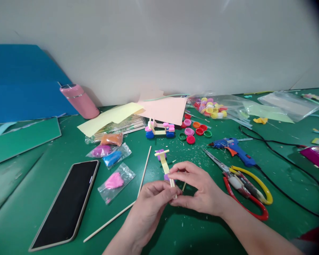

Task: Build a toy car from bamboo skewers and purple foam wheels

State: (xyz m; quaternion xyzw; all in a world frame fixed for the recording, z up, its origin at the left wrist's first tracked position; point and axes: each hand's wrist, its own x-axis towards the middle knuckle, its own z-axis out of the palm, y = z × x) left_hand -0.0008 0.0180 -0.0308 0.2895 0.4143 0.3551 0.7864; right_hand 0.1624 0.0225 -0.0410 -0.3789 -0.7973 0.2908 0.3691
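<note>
- Evidently the likeliest trouble lay in the middle of the frame, just below centre, where a small model (164,167) sat with its near end right at the fingertips: one nudge could have skewed it or pulled a joint loose.
- Short pale sticks (172,183) stood close together at that end; uneven pressure could have let one slip or roll out of line. Whether they were fixed to the model could not be told.
- As for looks, the model had a flat, pale yellow strip, purple parts at both ends, and a thin pale crosspiece (162,153) over the far end.
- The left hand (153,198) pinched the sticks' lower part between thumb and finger. The right hand (198,186) was half curled, fingertips at the sticks and near purple part; how firmly it gripped could not be told.
- Left of the hands, a long stick (108,222) lay on the green worktop (199,237), where a forearm could have rolled it.
- Toward the right, the pliers (235,182) lay near the right forearm, and a blue glue gun (246,156) just beyond; a sweeping elbow could have caught its cord, and a hot tip, if it was on, could have burned.
</note>
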